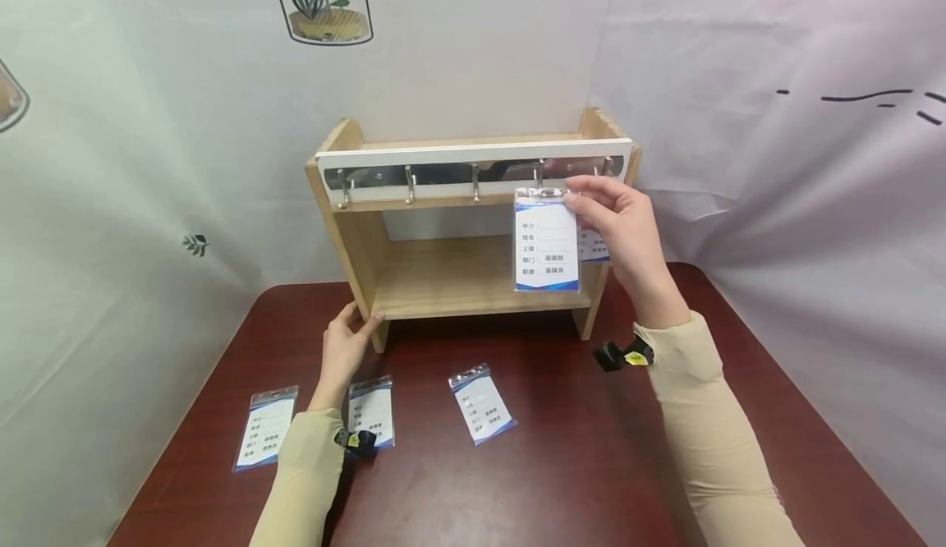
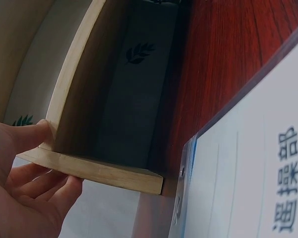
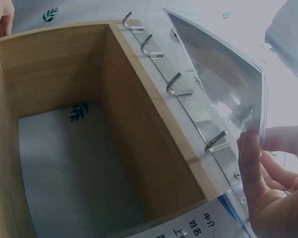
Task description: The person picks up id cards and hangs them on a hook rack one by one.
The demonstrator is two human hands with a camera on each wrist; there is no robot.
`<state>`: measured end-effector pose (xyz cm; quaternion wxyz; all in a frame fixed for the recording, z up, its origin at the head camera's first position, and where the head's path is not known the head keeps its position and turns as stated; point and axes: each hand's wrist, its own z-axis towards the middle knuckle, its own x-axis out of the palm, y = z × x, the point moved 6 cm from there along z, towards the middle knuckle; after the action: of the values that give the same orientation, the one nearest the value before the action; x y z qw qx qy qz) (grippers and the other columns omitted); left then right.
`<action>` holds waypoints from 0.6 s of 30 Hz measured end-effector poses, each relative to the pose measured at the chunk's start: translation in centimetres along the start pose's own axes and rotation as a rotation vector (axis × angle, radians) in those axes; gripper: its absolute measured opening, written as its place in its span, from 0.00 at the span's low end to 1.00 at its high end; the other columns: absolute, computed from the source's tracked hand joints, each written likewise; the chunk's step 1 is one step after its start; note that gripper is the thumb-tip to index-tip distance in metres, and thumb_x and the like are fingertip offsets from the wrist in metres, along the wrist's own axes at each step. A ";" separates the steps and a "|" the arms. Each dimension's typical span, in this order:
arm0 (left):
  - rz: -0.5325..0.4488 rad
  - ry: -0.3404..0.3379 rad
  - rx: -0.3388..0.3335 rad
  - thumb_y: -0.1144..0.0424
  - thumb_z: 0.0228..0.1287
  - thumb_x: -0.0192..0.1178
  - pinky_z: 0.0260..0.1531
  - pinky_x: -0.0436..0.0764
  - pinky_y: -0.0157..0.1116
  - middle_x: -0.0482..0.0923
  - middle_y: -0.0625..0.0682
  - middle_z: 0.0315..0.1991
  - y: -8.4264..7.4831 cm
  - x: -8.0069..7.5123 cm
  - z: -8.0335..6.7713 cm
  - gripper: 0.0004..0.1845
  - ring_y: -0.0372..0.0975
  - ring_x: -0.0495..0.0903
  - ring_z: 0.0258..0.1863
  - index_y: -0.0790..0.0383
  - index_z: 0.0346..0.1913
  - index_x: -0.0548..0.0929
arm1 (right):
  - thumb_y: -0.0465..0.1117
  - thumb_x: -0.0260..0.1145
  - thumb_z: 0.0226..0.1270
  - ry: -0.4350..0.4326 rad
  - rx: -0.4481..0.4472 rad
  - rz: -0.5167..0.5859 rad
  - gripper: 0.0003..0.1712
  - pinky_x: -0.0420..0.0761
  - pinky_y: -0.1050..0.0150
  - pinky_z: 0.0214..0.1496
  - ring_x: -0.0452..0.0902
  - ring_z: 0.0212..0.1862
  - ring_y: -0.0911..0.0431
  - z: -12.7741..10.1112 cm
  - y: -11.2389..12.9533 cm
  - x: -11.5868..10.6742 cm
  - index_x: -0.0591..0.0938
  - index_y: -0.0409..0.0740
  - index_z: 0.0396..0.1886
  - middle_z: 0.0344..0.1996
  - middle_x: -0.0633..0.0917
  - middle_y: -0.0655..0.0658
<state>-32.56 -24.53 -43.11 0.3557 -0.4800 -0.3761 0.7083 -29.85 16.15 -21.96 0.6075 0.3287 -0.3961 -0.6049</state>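
Though aloft, badge [image 1: 547, 243] (lower edge free).

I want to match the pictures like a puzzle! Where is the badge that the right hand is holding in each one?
Head: the held badge is right of centre, pinched by the right hand.
Left wrist: not in it; the big one at right is another badge.
Right wrist: upper right, tilted.
Shared landmark: the wooden shelf shows in all three.

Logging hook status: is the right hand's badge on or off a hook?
Off: the right hand pinches the badge; the right wrist view shows four bare hooks.
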 end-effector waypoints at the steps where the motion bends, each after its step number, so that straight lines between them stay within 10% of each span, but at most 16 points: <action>1: 0.000 0.001 0.001 0.55 0.69 0.66 0.54 0.81 0.50 0.81 0.67 0.57 0.0 0.0 0.0 0.28 0.53 0.82 0.55 0.68 0.65 0.76 | 0.33 0.72 0.64 -0.005 0.004 0.002 0.10 0.80 0.71 0.34 0.79 0.31 0.60 0.0 -0.1 0.0 0.88 0.39 0.45 0.33 0.88 0.49; 18: 0.009 -0.007 0.000 0.55 0.69 0.67 0.53 0.81 0.49 0.82 0.66 0.56 -0.2 -0.1 -0.1 0.27 0.52 0.83 0.53 0.67 0.65 0.77 | 0.33 0.72 0.64 -0.012 0.029 -0.032 0.11 0.81 0.71 0.35 0.80 0.31 0.62 0.2 -1.1 0.2 0.88 0.39 0.46 0.30 0.88 0.53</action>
<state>-32.44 -24.47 -42.94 0.3514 -0.4793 -0.3751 0.7114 -30.59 15.95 -22.80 0.5908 0.3398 -0.4032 -0.6107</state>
